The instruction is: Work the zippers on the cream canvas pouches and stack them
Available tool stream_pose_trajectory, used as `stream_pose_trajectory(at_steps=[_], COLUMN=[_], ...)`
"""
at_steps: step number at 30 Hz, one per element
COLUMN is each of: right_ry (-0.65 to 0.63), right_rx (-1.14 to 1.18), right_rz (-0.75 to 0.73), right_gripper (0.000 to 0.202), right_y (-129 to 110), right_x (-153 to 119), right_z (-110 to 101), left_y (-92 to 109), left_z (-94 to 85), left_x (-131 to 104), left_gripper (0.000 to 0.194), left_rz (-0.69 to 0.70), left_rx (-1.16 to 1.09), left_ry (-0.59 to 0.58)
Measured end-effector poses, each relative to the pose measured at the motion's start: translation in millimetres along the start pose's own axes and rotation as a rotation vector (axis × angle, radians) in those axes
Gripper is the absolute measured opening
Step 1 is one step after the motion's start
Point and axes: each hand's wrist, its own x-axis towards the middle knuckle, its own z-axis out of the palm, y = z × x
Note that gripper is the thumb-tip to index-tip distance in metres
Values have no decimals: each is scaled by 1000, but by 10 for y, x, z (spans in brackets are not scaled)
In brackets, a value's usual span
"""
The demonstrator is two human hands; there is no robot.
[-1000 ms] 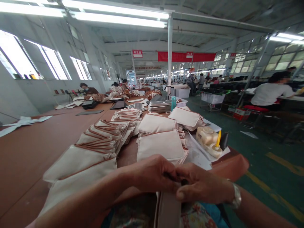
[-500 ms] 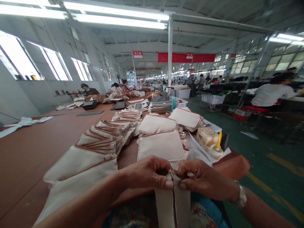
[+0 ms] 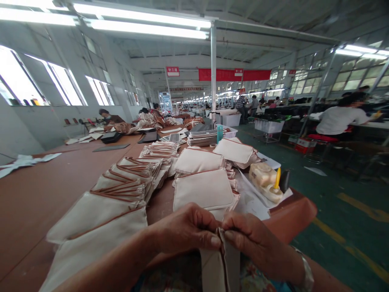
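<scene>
Between my hands, over my lap, hangs a cream fabric panel (image 3: 211,267) with a dark brown edge running down its middle. My left hand (image 3: 191,229) pinches its top on the left, thumb along the brown edge. Pressed close on the other side, my right hand (image 3: 247,233) grips the same top corner, thumb and fingers closed on it. The lower end of the panel runs out of view. Just beyond my hands lies a stack of cream panels (image 3: 202,188) with brown-trimmed edges. More fanned cream panels (image 3: 121,190) spread to the left.
A brown table (image 3: 73,166) stretches left and forward. A cloudy plastic container (image 3: 263,178) with a yellow-handled tool (image 3: 277,178) stands at its right corner. Dark flat pieces (image 3: 202,138) are piled farther back. A person in a white shirt (image 3: 340,119) sits at the right.
Both hands have dropped slightly with the panel and drawn closer together at its top. The whole view has shifted a little. Both hands keep hold of the panel.
</scene>
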Motion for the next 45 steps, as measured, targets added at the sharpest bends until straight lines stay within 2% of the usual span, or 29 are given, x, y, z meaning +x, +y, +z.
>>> stream_pose_trajectory(at_steps=[3, 7, 12, 16, 19, 21, 24, 26, 27, 31, 34, 37, 40, 42, 45], right_ry=[66, 27, 56, 18, 10, -21, -53, -32, -13, 1, -40, -58, -10, 23, 57], right_rx=[-103, -14, 62, -99, -170, -66, 282, 407, 394, 181, 141, 187, 171, 151, 149], right_rz=[17, 55, 42, -20, -47, -5, 124, 173, 166, 108, 137, 163, 162, 168, 209], right_gripper=[28, 33, 32, 24, 24, 26, 33, 38, 40, 44, 39, 31, 26, 24, 23], right_y=[14, 75, 44, -8, -31, -10, 63, 94, 94, 29, -7, -3, 21, 39, 64], right_x=[-14, -3, -42, -101, -103, -70, 1, 25, 23, -38, -69, -68, -58, -54, -54], right_z=[35, 32, -21, -18, -15, -31, -64, -75, -74, -45, -18, -3, 15, 35, 69], left_y=[25, 100, 157, 129, 122, 132, 143, 133, 122, 66, 31, -9, -61, -84, -79], left_z=[35, 102, 125, 152, 178, 189, 202, 209, 213, 229, 232, 219, 213, 232, 292], left_x=[-12, -46, -64, -50, -42, -41, -38, -31, -24, 22, 45, 20, -34, -67, -99], left_gripper=[37, 36, 36, 32, 32, 30, 29, 28, 26, 22, 20, 14, 11, 9, 3], left_rz=[2, -42, -48, 20, 15, 17, 10, -23, -38, -49, -35, 7, 51, 107, 227], left_rx=[-2, 143, 224, 191, 199, 227, 286, 345, 379, 506, 534, 526, 581, 698, 944], left_ry=[-22, -20, 34, 48, 21, -4, -13, 33, 64, 175, 219, 194, 271, 357, 408])
